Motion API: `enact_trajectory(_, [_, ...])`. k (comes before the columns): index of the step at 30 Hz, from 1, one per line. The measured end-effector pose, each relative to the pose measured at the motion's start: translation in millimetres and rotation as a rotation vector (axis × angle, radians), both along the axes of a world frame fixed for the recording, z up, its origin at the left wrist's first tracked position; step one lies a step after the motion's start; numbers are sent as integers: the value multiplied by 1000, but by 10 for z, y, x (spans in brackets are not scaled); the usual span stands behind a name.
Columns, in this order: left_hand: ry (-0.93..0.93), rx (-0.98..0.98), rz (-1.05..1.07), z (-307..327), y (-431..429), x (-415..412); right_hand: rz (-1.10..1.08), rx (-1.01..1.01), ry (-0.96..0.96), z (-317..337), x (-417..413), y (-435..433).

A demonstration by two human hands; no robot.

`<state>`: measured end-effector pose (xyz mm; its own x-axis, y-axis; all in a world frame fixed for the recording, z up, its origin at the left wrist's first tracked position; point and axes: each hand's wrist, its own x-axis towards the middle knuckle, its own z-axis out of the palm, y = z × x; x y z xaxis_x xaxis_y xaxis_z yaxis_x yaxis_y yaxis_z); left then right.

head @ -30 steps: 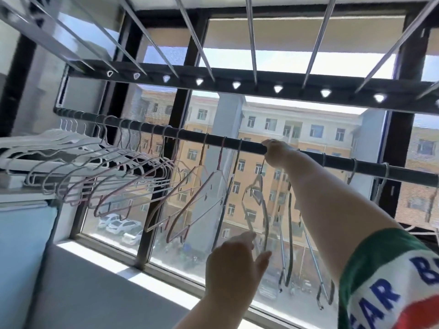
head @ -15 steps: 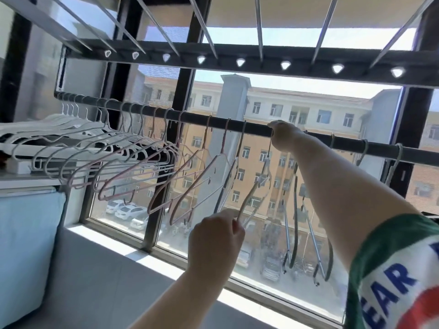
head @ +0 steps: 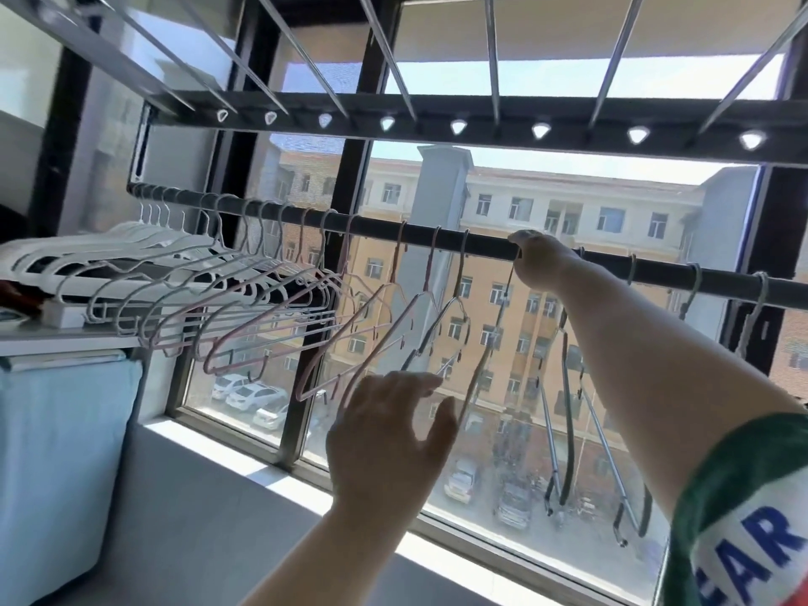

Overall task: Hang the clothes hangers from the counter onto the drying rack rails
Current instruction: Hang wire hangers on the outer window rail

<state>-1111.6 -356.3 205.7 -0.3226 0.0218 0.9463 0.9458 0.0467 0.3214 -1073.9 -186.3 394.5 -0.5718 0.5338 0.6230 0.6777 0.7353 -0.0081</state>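
Right hand [head: 540, 260] raised to the dark rail [head: 481, 248] of the drying rack, fingers curled at the top of a thin wire hanger [head: 489, 343], which hangs edge-on from the hand, its hook hidden under it. Left hand [head: 389, 435] lower and nearer, fingers loosely spread. Its fingertips [head: 422, 381] are at the lower edges of the neighbouring hangers and its thumb is just beside the wire hanger's bottom end; cannot tell if they touch. Left along the rail: a dense row of pink and white hangers [head: 262, 334], all hooked on, fanned and tilted to the left. Right of the hand: dark hangers [head: 566, 430] hang below the forearm, and two more hooks [head: 695, 290] sit on the rail. Above is the rack's upper frame [head: 481, 111] with silver bars. Far left is a shelf with a white box [head: 61, 314] on it. Green and white sleeve [head: 743, 518] at near right.
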Motion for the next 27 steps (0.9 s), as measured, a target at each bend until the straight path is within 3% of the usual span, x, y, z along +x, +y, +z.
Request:
enact_trajectory(4, [124, 71, 96, -115, -69, -224, 81, 5, 57, -24, 46, -68])
enact_trajectory(9, [52, -11, 132, -136, -148, -375, 194, 82, 79, -50, 12, -288])
enact_trajectory(14, [6, -51, 180, -138, -290, -563, 242, 154, -58, -133, -73, -566])
enact_trajectory(19, [40, -121, 225, -124, -395, -681, 214, 125, -148, -231, -150, -795])
enact_trajectory(24, [48, -34, 200, -88, -511, -978, 228, 37, -201, -421, -263, -1033])
enact_trajectory(27, [-50, -75, 128, -70, -567, -1126, 233, -56, -75, -570, -263, -1229])
